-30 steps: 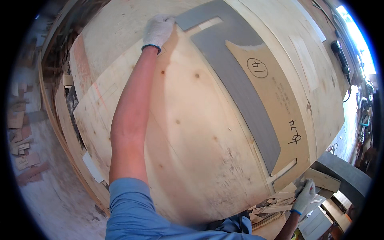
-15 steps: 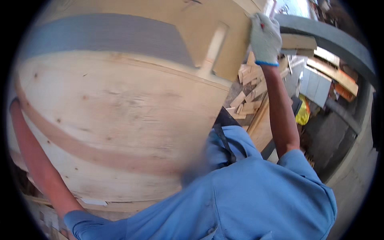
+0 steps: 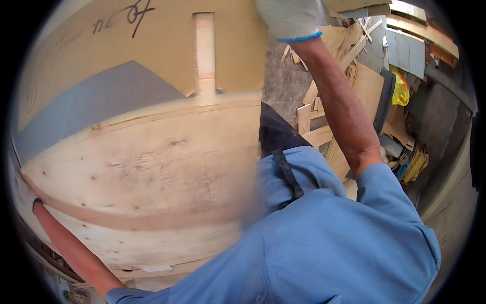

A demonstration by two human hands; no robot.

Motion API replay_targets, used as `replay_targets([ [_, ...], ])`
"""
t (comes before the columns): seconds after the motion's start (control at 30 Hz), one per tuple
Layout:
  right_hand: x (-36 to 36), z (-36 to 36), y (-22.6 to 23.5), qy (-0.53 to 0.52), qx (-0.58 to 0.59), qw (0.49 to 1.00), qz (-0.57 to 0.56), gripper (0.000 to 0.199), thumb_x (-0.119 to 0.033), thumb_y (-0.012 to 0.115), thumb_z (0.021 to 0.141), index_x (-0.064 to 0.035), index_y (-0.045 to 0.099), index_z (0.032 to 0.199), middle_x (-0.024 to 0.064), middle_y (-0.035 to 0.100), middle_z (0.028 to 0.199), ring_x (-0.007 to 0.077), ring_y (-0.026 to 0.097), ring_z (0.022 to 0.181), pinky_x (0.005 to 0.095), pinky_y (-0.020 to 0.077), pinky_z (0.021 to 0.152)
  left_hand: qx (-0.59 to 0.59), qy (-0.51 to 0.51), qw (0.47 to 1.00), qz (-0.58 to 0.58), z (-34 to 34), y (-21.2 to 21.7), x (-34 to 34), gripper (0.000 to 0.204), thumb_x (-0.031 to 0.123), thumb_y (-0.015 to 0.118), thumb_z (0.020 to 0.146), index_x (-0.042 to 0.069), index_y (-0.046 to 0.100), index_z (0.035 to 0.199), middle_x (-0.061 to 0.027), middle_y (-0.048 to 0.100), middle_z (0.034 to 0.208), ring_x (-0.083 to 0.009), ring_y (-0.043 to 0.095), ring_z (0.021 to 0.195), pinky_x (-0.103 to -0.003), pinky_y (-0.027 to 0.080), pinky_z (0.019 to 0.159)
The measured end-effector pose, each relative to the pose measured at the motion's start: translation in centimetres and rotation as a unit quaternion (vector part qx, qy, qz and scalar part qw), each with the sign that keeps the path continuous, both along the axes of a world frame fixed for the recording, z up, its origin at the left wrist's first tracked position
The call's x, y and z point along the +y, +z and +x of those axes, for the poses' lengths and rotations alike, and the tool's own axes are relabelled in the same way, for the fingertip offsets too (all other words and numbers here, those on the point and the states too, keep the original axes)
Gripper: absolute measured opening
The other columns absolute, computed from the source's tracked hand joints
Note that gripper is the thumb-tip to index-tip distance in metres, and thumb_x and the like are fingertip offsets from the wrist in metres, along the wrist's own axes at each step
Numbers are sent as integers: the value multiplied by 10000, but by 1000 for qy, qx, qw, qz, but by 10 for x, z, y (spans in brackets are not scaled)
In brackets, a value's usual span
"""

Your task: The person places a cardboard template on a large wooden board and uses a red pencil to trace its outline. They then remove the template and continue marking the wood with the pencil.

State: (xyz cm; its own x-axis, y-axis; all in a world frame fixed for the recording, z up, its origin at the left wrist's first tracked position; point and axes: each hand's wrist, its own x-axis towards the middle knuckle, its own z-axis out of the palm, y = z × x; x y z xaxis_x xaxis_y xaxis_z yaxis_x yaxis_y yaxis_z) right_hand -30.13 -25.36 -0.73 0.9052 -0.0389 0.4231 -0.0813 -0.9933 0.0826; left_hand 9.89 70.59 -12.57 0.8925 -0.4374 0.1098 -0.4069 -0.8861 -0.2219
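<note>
A broad pale plywood panel with knots and scuffs fills the left half of the view, a darker curved band crossing its lower part. Along its upper side lie a grey area and a tan sheet with a narrow slot and handwritten black marks. My right hand, in a whitish knit glove with a blue cuff, is at the tan sheet's right edge; the upper rim cuts off its fingers. At the panel's far left edge is my left hand, its glove pale and its fingers not distinguishable.
Wood offcuts lie scattered on the floor at right. Beyond them are a yellow plastic bag, a light grey panel and stacked boards. A dark upright sheet stands near my right forearm.
My right hand has moved left and up toward the upper rim. My left hand is lower in view. The slot in the tan sheet has shifted left, and more floor shows at right.
</note>
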Motion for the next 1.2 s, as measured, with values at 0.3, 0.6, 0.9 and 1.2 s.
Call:
replay_targets([
  [0.3, 12, -2, -2, -44, 3, 999, -30, 88, -138, 586, 901, -104, 646, 847, 113, 629, 805, 315, 626, 777, 449, 492, 686, 19, 0, 1000, -2, -10, 3, 10, 560, 280, 360, 1092, 90, 293, 1614, -110, 419, 1617, -241, 449, 1443, -324, 364, 1193],
  [0.6, 1, 9, 7, -33, 15, 999, -30, 90, -131, 587, 914, -99, 667, 891, 113, 654, 829, 317, 655, 832, 454, 522, 769, 56, 94, 986, -128, -20, 21, -26, 553, 333, 406, 1082, 62, 380, 1564, -114, 471, 1576, -243, 485, 1402, -327, 377, 1175],
  [0.9, -6, 5, -8, -131, 90, 978, 138, 176, -175, 644, 955, -90, 721, 1089, 137, 716, 964, 307, 689, 908, 381, 557, 801, 67, 160, 960, -218, -28, 43, -60, 565, 386, 453, 1072, 34, 466, 1513, -118, 523, 1534, -246, 521, 1362, -330, 391, 1156],
  [1.2, -24, -4, 6, -102, -121, 815, 557, 174, -124, 639, 1011, -64, 756, 1125, 85, 732, 828, 165, 715, 795, 281, 557, 726, 102, 300, 874, -368, -80, 59, -140, 593, 438, 500, 1062, 5, 553, 1463, -122, 576, 1492, -249, 557, 1322, -332, 405, 1137],
])
